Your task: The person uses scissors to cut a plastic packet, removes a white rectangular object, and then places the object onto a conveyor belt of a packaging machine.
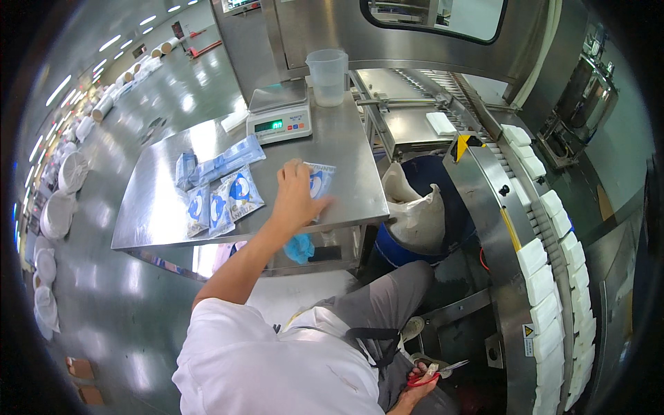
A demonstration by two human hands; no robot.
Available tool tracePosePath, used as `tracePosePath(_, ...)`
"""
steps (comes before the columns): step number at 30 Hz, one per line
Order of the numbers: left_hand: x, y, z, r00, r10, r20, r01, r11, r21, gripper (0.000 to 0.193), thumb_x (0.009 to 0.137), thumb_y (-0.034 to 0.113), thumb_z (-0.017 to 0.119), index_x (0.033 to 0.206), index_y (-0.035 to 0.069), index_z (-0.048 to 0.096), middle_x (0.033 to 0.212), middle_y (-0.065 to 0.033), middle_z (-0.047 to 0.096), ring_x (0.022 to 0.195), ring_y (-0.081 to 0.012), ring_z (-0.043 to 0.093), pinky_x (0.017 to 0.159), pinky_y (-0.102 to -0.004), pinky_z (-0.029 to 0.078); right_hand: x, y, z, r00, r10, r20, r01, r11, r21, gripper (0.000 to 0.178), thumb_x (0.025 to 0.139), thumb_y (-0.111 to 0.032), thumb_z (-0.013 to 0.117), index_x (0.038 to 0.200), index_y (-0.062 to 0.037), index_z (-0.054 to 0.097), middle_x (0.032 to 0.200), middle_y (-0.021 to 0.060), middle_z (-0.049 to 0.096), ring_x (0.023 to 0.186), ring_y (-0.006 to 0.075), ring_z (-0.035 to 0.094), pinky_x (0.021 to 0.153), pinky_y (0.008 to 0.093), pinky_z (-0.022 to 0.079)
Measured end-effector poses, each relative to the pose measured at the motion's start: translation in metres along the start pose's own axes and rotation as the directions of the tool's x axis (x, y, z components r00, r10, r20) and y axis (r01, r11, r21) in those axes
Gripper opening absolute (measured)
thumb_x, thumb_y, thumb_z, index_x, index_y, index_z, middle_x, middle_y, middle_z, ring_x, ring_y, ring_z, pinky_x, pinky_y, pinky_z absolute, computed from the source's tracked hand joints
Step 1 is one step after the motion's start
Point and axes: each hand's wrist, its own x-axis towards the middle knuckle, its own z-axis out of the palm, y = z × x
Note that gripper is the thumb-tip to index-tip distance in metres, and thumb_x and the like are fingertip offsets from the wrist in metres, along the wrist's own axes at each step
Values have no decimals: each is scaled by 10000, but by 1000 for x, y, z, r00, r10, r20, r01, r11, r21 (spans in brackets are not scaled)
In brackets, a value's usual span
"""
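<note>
My left hand (296, 191) reaches over the steel table with its fingers curled round a small blue-and-white packet (321, 180). The packet's right part shows beside the fingers; the thumb is a little blurred. Left of this hand lie several similar printed packets, one of them a flat packet (242, 191). Behind them rests a long blue-and-white strip of packaging (232, 158). Down by my lap, my right hand (415, 393) is closed on red-handled scissors (432, 377), their blades pointing right. Part of that hand is hidden at the lower edge.
A digital scale (280, 117) and a clear plastic jug (327, 77) stand at the steel table's (155, 200) far side. To the right, a conveyor (508, 207) carries rows of folded white pads (543, 297). A blue bin (448, 187) with a pale bag sits between.
</note>
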Motion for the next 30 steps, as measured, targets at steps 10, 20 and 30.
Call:
tracePosePath(10,-40,115,2,846,293,445,95,739,-667,795,749,92,804,1439,81,411,1287,-130,529,1240,-250,532,1056,-398,469,-46,-57,66,953,-90,288,98,995,-13,328,965,-78,676,1227,-14,490,1026,175,714,744,204,694,691,295,558)
tracePosePath(20,-142,241,100,834,487,259,-15,489,-872,953,711,163,889,1478,-5,348,1338,-196,413,1265,-327,465,1062,-392,433,-65,-70,129,885,-453,109,448,892,69,588,865,18,770,1339,-47,428,1351,117,519,1248,225,537,1072,398,444)
tracePosePath(30,-163,233,124,487,512,707,706,245,-664,1121,761,264,927,1553,-23,187,1391,-225,511,1252,-288,562,1074,-375,469,-46,-66,80,942,-331,57,268,843,466,455,884,19,702,1251,15,434,1157,127,557,1054,243,570,940,406,502)
